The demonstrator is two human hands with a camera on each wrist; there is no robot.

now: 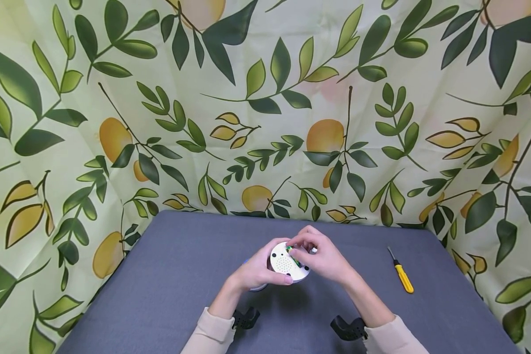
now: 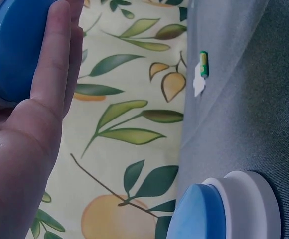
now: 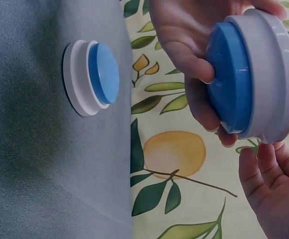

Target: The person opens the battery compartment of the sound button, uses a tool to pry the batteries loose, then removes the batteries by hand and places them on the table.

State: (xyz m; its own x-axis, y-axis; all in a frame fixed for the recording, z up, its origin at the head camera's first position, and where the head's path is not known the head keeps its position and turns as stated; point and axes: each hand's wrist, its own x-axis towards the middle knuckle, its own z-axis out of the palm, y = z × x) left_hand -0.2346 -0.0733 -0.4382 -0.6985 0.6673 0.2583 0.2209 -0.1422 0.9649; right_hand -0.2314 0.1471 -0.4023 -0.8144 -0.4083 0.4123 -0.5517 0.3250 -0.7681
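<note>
My left hand point(image 1: 265, 268) grips a round push-button device by its rim. Its white underside point(image 1: 283, 265), with a dotted speaker grille and dark round feet, is turned up toward the head camera. In the right wrist view the device's blue dome point(image 3: 229, 79) faces away from my right hand point(image 3: 279, 194). At the open battery slot, the right thumb and index finger pinch a green battery point(image 1: 290, 250), partly hidden by the fingers. A second blue-and-white push button point(image 3: 92, 79) sits on the table, mostly behind the left hand in the head view.
A yellow-handled screwdriver point(image 1: 402, 278) lies on the right of the grey table point(image 1: 181, 260). Another green battery point(image 2: 204, 63) lies beside a small white piece point(image 2: 199, 83). Leaf-patterned cloth point(image 1: 265, 123) hangs behind and at both sides. Black wrist mounts point(image 1: 348, 328) hang below both wrists.
</note>
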